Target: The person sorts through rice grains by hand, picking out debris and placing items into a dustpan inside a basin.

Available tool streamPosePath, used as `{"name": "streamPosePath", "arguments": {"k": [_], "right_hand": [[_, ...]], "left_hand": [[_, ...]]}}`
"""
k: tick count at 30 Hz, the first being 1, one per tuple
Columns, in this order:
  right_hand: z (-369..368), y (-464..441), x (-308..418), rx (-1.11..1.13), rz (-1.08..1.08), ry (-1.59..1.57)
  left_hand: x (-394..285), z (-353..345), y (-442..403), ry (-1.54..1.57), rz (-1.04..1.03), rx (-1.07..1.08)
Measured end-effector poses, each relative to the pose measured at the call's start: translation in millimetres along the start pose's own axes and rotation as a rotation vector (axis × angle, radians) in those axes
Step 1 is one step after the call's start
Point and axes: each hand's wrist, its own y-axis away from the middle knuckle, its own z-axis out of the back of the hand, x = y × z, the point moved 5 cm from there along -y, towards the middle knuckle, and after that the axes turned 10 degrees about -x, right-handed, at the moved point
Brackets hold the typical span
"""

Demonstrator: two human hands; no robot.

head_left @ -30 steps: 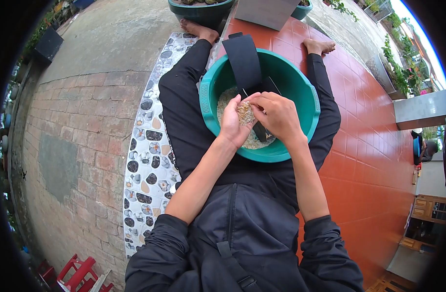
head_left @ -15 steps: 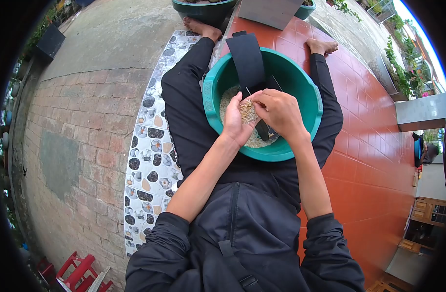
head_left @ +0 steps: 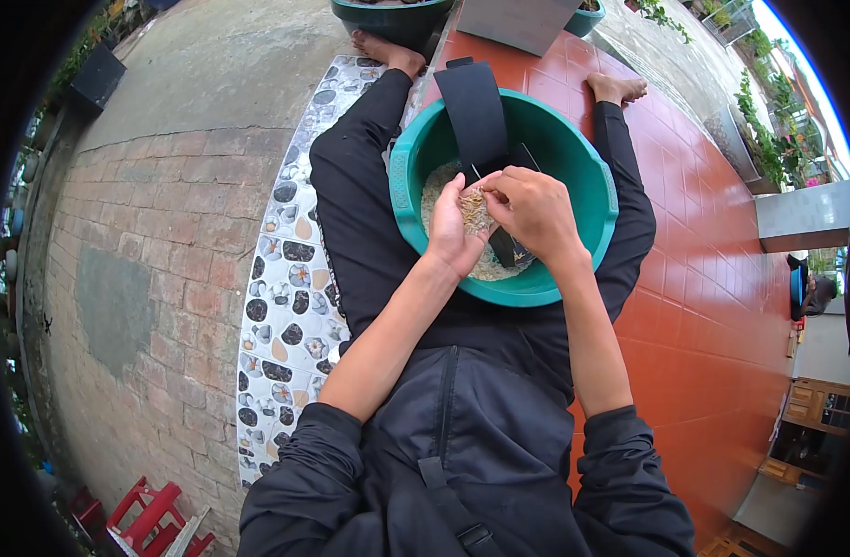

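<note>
So I've got a little heap of grain (head_left: 475, 210) cupped in my left hand (head_left: 453, 237), palm up, fingers curled around it like a shallow bowl. It's a tan, straw-yellow pile, kinda rough looking, with paler bits mixed in with the golden ones. Individual pieces are too small for me to make out properly. My right hand (head_left: 536, 212) is right over it, thumb and index fingertips pinched together at the top of the pile, but I can't tell if there's a piece between them.

All this is happening above a big green tub (head_left: 583, 153) sitting between my legs. The loose grains (head_left: 440, 186) down in the bottom look whiter and more even than the stuff in my palm, pretty much a cream color, showing to the left of my hands and below them.

There's also a long black panel (head_left: 472, 111) sticking up out of the tub past the far rim, smooth and matte, tilted a bit. Another dark piece (head_left: 511, 251) with small light markings lies lower down, partly covered by my right hand.
</note>
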Motion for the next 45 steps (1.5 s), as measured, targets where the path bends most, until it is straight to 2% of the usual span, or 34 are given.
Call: {"name": "streamPosePath", "arguments": {"k": [4,7,12,17,27,31,39,45], "right_hand": [[4.3,0.3,1.8,-0.014,-0.024,-0.042],[11.4,4.1,1.6,0.039,-0.135,-0.078],[26.5,24.1,-25.9,-0.064,-0.371,-0.286],[23.0,53.0,-45.7,-0.022,-0.418,-0.118],[18.4,76.3,-26.0,-0.161,-0.513,-0.308],[22.1,64.1,-12.3,-0.16,-0.5,-0.323],[12.6,30.9,3.7,-0.131,-0.272,-0.19],[9.3,21.5,5.9,-0.094,-0.132,-0.053]], "left_hand": [[0.9,-1.2,-0.2,-0.001,0.01,0.012],[0.8,-2.1,0.0,0.021,0.014,0.029],[1.1,-1.6,-4.0,0.101,0.034,0.087],[-0.7,-2.9,-2.7,0.1,0.005,0.069],[0.2,-1.5,-4.5,0.092,0.004,0.073],[1.3,-0.3,-5.5,0.095,0.021,0.082],[2.2,-4.3,-2.2,0.079,0.037,0.101],[3.5,-2.2,-0.5,-0.048,0.029,0.066]]}}
